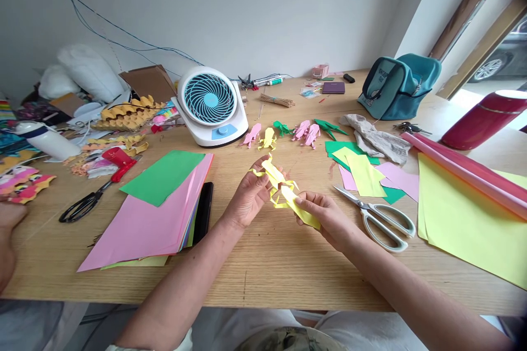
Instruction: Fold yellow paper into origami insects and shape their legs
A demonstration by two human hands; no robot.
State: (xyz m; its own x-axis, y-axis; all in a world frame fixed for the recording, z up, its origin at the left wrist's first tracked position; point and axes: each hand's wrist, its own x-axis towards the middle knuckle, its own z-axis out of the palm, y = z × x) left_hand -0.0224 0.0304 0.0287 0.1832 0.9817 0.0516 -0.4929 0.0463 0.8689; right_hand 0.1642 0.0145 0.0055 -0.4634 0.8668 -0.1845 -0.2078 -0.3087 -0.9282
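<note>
Both hands hold a yellow folded paper figure (pixel 282 189) just above the wooden table (pixel 263 269). My left hand (pixel 249 197) pinches its upper end, where thin cut legs stick out. My right hand (pixel 324 216) grips its lower, flat end. A row of finished pink, yellow and green paper figures (pixel 302 130) lies farther back on the table. White-handled scissors (pixel 381 218) lie just right of my right hand.
A stack of coloured paper (pixel 152 214) and a black phone (pixel 203 211) lie to the left, with black scissors (pixel 88 202) beyond. A white desk fan (pixel 209 104), teal bag (pixel 397 85), red bottle (pixel 481 120), large yellow sheets (pixel 465 214) and another person's hand (pixel 6 230) surround.
</note>
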